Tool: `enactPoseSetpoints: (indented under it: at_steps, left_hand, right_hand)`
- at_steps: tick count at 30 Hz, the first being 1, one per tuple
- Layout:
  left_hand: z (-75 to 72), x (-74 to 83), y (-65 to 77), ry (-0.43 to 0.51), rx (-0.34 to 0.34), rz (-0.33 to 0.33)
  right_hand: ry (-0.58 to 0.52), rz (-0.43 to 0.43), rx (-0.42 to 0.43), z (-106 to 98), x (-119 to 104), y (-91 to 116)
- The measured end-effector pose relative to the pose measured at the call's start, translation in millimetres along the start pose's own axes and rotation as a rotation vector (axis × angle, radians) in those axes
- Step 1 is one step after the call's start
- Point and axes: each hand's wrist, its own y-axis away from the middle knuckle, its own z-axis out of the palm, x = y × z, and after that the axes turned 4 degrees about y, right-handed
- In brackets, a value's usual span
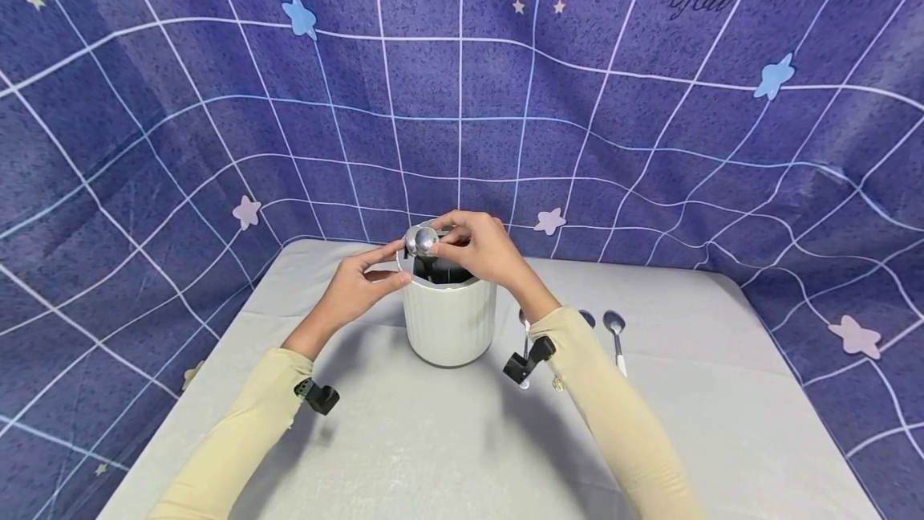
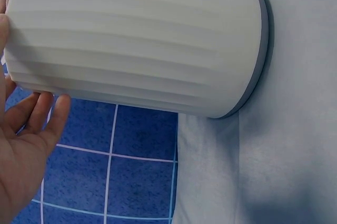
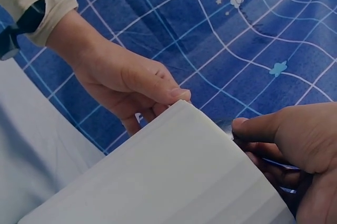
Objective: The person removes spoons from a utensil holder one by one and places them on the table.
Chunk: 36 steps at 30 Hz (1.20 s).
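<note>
A white ribbed canister (image 1: 449,327) stands upright on the table. My left hand (image 1: 361,283) holds its left side at the top, thumb on the rim and fingers against the wall, as the left wrist view also shows (image 2: 31,145). Over the opening, my right hand (image 1: 480,245) pinches shiny metal spoons (image 1: 426,241); two rounded bowls show, close together. Their handles are hidden by the hand and rim. Dark contents (image 1: 451,271) show inside the canister, too unclear to name. In the right wrist view, a bit of metal (image 3: 225,127) shows by my right thumb.
To the right of the canister, several spoons lie on the grey-covered table (image 1: 404,448); one has a white handle (image 1: 614,322), and others are partly behind my right forearm. A blue gridded curtain (image 1: 433,143) hangs behind the table.
</note>
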Motion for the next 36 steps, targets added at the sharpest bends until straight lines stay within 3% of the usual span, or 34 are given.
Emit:
enactPoseSetpoints:
  at_steps: [19,36]
  left_hand:
    - [-0.2,0.0,-0.3,0.001,0.000,-0.002]
    - [-0.5,-0.1,-1.1,0.023,-0.007,-0.010]
  right_hand:
    - [-0.245,-0.057,0.019,-5.8,-0.8,-0.5]
    - [-0.242,-0.065,0.081,-26.7,-19.2,-7.2]
